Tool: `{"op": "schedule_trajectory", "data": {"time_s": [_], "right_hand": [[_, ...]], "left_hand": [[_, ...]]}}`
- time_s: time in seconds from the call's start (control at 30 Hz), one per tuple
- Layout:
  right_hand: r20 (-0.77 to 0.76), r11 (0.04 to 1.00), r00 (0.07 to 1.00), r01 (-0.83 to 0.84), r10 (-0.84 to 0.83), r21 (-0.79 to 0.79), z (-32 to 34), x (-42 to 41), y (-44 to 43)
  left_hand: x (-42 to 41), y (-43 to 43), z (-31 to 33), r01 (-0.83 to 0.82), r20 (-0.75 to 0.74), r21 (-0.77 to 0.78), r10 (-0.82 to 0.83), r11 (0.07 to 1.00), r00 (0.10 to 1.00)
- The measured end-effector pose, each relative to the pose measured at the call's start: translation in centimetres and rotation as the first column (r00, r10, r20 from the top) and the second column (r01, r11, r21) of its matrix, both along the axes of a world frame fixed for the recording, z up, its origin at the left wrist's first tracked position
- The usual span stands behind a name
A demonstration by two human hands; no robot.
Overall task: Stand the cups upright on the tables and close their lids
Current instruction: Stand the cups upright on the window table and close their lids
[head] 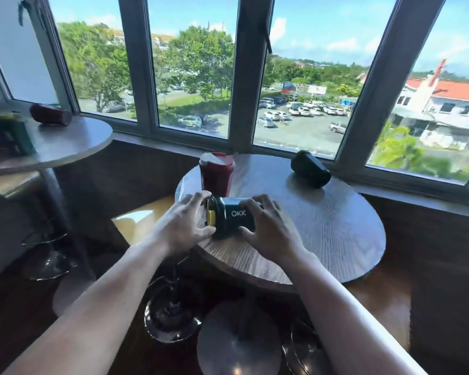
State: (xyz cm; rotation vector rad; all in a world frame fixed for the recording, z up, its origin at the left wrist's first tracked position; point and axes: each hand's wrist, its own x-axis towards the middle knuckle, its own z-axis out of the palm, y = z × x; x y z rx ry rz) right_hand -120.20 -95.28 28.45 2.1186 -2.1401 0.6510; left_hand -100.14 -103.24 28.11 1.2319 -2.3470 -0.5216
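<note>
A dark green cup (232, 216) with white letters lies on its side on the round wooden table (336, 226), its yellow lid end pointing left. My left hand (184, 226) wraps that lid end. My right hand (268, 228) grips the cup's body and base end. Behind it a red cup (217, 173) stands upright near the table's far left edge. A black cup (310, 169) lies on its side at the far right, by the window. On the left table (73, 142) a red cup (50, 114) lies on its side and a green cup (12, 132) stands, blurred.
Window frames and a sill run right behind both tables. Round stools (238, 339) with chrome bases (171, 315) stand under the near table. A yellow seat (144, 220) sits between the tables, below my left hand.
</note>
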Motion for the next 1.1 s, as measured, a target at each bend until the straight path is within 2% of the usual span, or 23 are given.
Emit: {"op": "schedule_trajectory", "data": {"time_s": [0.13, 0.23, 0.37, 0.43, 0.5, 0.6, 0.67, 0.77, 0.87, 1.1], "right_hand": [[-0.045, 0.997, 0.996, -0.082, 0.083, 0.009, -1.0, -1.4, -1.9], [-0.071, 0.995, 0.994, -0.090, 0.088, -0.029, -1.6, -2.2, -2.5], [-0.002, 0.991, 0.997, -0.080, 0.081, -0.105, -1.5, -4.1, -2.4], [0.125, 0.987, 0.989, -0.054, 0.074, -0.153, -1.5, -5.1, -1.9], [0.344, 0.986, 0.938, 0.011, 0.049, -0.169, -1.8, -6.0, -1.4], [0.677, 0.979, 0.734, 0.089, 0.061, -0.186, -2.3, -6.7, -0.7], [0.779, 0.961, 0.625, 0.186, 0.046, -0.206, -2.3, -7.2, -0.3], [0.816, 0.926, 0.579, 0.305, 0.004, -0.221, -2.3, -8.7, 0.2], [0.835, 0.907, 0.549, 0.362, -0.024, -0.212, -2.4, -10.5, 0.6], [0.798, 0.906, 0.599, 0.373, -0.069, -0.201, -3.4, -12.8, 1.4]], "left_hand": [[-0.3, -1.2, -1.6, 0.009, -0.104, 0.100, 0.001, 0.995, 0.995], [-0.9, -1.3, -2.1, 0.043, -0.204, 0.063, -0.029, 0.997, 0.979], [-2.7, -0.9, -1.0, 0.116, -0.266, -0.033, -0.120, 0.993, 0.956], [-4.3, -0.6, 0.4, 0.129, -0.269, -0.116, -0.156, 0.985, 0.950], [-6.3, -0.3, 2.1, 0.151, -0.254, -0.190, -0.197, 0.970, 0.947], [-9.7, -0.3, 4.3, 0.246, -0.208, -0.231, -0.294, 0.942, 0.933], [-12.0, -0.9, 5.2, 0.314, -0.147, -0.258, -0.358, 0.914, 0.922], [-15.0, -1.9, 5.8, 0.391, -0.081, -0.244, -0.421, 0.887, 0.904], [-17.2, -2.3, 6.0, 0.471, -0.079, -0.249, -0.502, 0.846, 0.861], [-18.8, -3.0, 4.6, 0.530, -0.143, -0.211, -0.563, 0.821, 0.814]]}}
